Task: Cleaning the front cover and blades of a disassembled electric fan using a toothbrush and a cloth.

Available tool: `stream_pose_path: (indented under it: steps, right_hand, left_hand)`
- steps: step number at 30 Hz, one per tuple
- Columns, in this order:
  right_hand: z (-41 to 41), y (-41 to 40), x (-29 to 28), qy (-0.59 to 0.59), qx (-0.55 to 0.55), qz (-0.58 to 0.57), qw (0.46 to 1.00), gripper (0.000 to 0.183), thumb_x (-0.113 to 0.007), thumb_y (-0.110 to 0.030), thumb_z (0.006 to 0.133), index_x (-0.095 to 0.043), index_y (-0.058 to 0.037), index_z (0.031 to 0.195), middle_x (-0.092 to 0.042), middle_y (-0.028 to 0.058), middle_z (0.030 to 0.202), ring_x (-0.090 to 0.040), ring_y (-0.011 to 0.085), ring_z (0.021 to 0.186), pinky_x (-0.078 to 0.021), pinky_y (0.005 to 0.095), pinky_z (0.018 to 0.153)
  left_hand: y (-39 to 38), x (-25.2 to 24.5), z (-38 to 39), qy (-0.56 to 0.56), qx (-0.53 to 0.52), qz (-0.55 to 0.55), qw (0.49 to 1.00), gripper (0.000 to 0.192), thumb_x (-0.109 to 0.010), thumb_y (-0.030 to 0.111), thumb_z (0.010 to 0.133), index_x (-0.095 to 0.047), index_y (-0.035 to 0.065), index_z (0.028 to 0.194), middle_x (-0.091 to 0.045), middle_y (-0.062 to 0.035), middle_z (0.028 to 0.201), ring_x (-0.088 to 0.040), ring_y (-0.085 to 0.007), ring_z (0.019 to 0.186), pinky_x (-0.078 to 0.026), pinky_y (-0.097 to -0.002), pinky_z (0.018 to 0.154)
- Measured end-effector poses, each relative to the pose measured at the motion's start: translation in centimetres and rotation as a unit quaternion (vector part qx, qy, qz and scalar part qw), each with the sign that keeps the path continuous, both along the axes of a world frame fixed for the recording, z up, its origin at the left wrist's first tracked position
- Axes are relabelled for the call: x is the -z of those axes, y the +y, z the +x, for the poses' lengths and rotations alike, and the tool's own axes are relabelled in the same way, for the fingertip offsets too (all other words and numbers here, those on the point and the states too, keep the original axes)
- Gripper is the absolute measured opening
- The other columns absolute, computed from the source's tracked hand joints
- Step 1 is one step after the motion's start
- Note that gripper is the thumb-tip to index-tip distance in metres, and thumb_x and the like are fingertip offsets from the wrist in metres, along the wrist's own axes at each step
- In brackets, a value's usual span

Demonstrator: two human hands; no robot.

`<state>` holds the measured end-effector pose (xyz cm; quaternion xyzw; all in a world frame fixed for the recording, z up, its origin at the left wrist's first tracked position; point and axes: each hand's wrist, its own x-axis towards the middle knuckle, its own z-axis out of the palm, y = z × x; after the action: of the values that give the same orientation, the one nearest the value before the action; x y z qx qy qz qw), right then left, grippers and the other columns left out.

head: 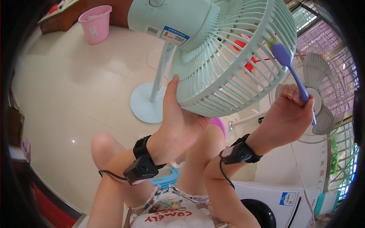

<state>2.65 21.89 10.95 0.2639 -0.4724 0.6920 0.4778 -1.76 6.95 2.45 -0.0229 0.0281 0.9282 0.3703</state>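
Note:
A pale green plastic electric fan (pixel 196 59), its slatted guard tilted, fills the upper middle of the head view. My left hand (pixel 182 119) supports the guard from below, thumb up along its side. In my right hand (pixel 291 116), fingers curled, is a purple-blue toothbrush (pixel 293 68). Its yellow-green bristles (pixel 272 44) are at the outer slats of the guard; whether they touch cannot be told. The fan's stem runs down to a round pale blue base (pixel 145 102) on the floor. Both wrists wear black strapped devices with cables.
A second standing fan (pixel 312 91) with a wire guard is at the right, by a barred window. A pink bin (pixel 95 24) stands at the upper left on the tiled floor (pixel 79 85). A white appliance (pixel 282 196) is at the lower right. My knees are below the fan.

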Motion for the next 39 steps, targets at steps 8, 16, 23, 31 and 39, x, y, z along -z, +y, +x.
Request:
stream_pose_path:
  steps: [8, 16, 23, 31, 39]
  right_hand:
    - [-0.6, -0.9, 0.6, -0.002, 0.075, -0.024, 0.997, 0.014, -0.044, -0.016, 0.085, -0.045, -0.0026, 0.081, -0.051, 0.0097, 0.069, -0.045, 0.0172, 0.066, -0.0350, 0.0313, 0.065]
    - [2.1, 1.1, 0.6, 0.008, 0.006, -0.048, 0.999, 0.013, -0.043, -0.015, 0.083, -0.044, -0.0036, 0.077, -0.047, 0.0075, 0.068, -0.040, 0.0139, 0.065, -0.0319, 0.0302, 0.064]
    - [-0.5, -1.5, 1.6, -0.065, 0.079, -0.043, 0.994, 0.011, -0.042, -0.011, 0.084, -0.044, -0.0004, 0.082, -0.051, 0.0112, 0.073, -0.043, 0.0158, 0.065, -0.0363, 0.0302, 0.065]
    - [0.6, 2.0, 1.3, 0.016, 0.007, 0.018, 1.000, 0.014, -0.043, -0.013, 0.084, -0.045, 0.0003, 0.082, -0.052, 0.0125, 0.074, -0.046, 0.0168, 0.067, -0.0373, 0.0300, 0.066]
    - [0.3, 1.0, 1.8, 0.008, 0.078, 0.013, 0.997, 0.014, -0.043, -0.012, 0.085, -0.047, 0.0008, 0.087, -0.054, 0.0149, 0.075, -0.050, 0.0199, 0.071, -0.0392, 0.0325, 0.068]
  left_hand:
    - [-0.2, -0.4, -0.3, -0.009, 0.002, -0.014, 1.000, 0.043, -0.033, 0.043, 0.088, -0.048, 0.0130, 0.114, -0.051, -0.0025, 0.113, -0.050, -0.0171, 0.100, -0.044, -0.0306, 0.080]
    - [0.0, -1.0, 0.2, -0.010, 0.029, -0.049, 0.998, 0.043, -0.032, 0.045, 0.089, -0.049, 0.0152, 0.113, -0.052, -0.0014, 0.110, -0.049, -0.0156, 0.097, -0.041, -0.0303, 0.079]
    - [-0.8, 0.1, -0.4, 0.004, 0.020, -0.036, 0.999, 0.048, -0.034, 0.047, 0.088, -0.041, 0.0129, 0.120, -0.045, -0.0057, 0.118, -0.044, -0.0199, 0.105, -0.038, -0.0340, 0.086]
    - [-0.2, -0.4, -0.3, 0.002, 0.042, -0.032, 0.999, 0.044, -0.032, 0.046, 0.088, -0.050, 0.0142, 0.112, -0.052, -0.0025, 0.111, -0.049, -0.0173, 0.100, -0.042, -0.0324, 0.079]
    - [-0.2, 0.0, -0.4, 0.002, 0.046, -0.021, 0.999, 0.042, -0.033, 0.045, 0.087, -0.050, 0.0144, 0.111, -0.052, -0.0019, 0.110, -0.050, -0.0169, 0.098, -0.043, -0.0319, 0.078]
